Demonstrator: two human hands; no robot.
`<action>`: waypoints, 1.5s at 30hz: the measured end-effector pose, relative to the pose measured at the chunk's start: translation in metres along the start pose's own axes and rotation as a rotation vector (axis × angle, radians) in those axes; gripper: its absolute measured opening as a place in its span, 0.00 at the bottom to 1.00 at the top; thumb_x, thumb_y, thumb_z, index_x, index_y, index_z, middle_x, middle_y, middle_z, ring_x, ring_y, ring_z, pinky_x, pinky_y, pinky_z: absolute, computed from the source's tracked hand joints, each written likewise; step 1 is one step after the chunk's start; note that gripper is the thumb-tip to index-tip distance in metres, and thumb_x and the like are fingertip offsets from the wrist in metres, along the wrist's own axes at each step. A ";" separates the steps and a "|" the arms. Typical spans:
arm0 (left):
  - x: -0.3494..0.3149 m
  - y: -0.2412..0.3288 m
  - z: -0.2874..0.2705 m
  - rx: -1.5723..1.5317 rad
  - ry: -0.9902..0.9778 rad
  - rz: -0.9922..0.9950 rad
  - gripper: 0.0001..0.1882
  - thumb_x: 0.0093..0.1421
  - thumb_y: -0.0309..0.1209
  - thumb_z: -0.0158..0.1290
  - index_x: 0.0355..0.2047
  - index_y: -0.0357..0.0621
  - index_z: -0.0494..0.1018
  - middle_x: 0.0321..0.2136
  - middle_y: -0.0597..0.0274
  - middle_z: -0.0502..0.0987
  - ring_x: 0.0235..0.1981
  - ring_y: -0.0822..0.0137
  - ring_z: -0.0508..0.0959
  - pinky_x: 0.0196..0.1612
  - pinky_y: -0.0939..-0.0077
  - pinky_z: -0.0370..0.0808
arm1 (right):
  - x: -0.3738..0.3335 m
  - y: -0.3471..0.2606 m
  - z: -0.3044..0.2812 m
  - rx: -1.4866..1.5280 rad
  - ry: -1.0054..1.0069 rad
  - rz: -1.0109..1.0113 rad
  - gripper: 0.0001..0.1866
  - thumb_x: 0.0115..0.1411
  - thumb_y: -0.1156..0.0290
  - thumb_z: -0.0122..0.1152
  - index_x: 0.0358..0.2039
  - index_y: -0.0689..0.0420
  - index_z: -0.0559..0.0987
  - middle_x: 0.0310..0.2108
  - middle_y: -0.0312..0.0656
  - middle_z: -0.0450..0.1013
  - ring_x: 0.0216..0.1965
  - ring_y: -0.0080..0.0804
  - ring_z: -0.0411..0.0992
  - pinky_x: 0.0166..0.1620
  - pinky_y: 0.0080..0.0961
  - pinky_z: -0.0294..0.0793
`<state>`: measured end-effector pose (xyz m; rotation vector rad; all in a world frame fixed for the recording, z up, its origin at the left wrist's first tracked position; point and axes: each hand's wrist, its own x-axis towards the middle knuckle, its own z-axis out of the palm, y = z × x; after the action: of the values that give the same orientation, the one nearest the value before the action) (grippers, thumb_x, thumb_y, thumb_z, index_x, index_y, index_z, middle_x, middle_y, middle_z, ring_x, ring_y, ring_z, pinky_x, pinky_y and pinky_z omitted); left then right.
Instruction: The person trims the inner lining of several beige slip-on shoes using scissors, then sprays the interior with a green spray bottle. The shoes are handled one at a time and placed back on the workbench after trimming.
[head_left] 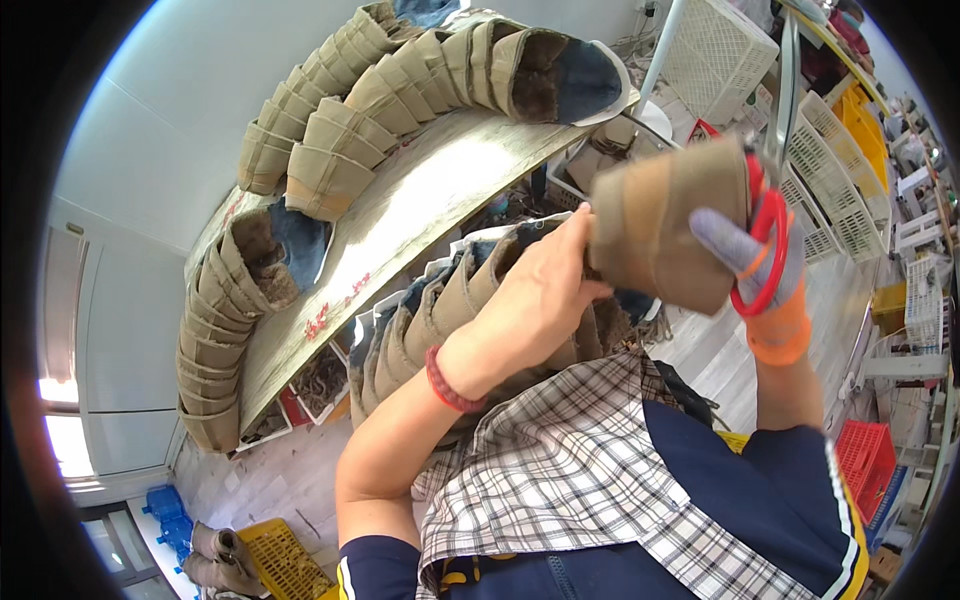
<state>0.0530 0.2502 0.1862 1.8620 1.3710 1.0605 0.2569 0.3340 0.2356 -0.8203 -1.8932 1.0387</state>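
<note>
A khaki boot upper [660,225] is held up in front of me, slightly blurred. My left hand [545,285], bare and with a red bracelet at the wrist, pinches its left edge. My right hand [775,250] wears a purple-grey glove with an orange cuff. Red-handled scissors [768,265] are looped on its fingers, and a gloved fingertip lies against the upper; the blades are hidden. Below my left forearm, a row of nested khaki uppers [425,345] with dark blue and fleecy insides rests near my lap.
On the long table [440,190] ahead, more nested uppers curve in rows [375,120] and at its left end [215,345]. White crates [710,60] stand beyond it. A red basket [865,455] is at lower right, a yellow crate [285,560] at lower left beside finished-looking boots [222,560].
</note>
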 end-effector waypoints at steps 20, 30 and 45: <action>-0.023 -0.063 -0.027 0.021 -0.310 -0.002 0.17 0.49 0.22 0.57 0.40 0.47 0.68 0.60 0.45 0.57 0.60 0.50 0.58 0.58 0.62 0.60 | -0.027 0.124 0.072 0.403 -0.382 0.150 0.18 0.47 0.76 0.63 0.41 0.64 0.74 0.35 0.39 0.75 0.36 0.27 0.73 0.41 0.23 0.72; -0.169 -0.054 -0.131 0.177 0.735 -0.551 0.03 0.59 0.24 0.49 0.30 0.37 0.70 0.30 0.64 0.74 0.31 0.78 0.70 0.36 0.83 0.68 | -0.084 0.218 0.082 -0.155 -0.417 -0.243 0.17 0.56 0.74 0.54 0.46 0.64 0.72 0.48 0.48 0.68 0.49 0.38 0.67 0.52 0.33 0.66; -0.349 -0.079 -0.017 -1.090 1.136 -0.524 0.28 0.59 0.43 0.48 0.54 0.36 0.62 0.50 0.51 0.70 0.50 0.57 0.71 0.54 0.62 0.67 | -0.019 0.139 0.118 1.028 -0.682 0.639 0.24 0.51 0.76 0.56 0.51 0.61 0.69 0.46 0.45 0.72 0.44 0.37 0.73 0.48 0.33 0.73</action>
<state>-0.0537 -0.0601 0.0409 0.0218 1.1958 2.0604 0.1841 0.3389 0.0677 -0.4398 -1.2139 2.6259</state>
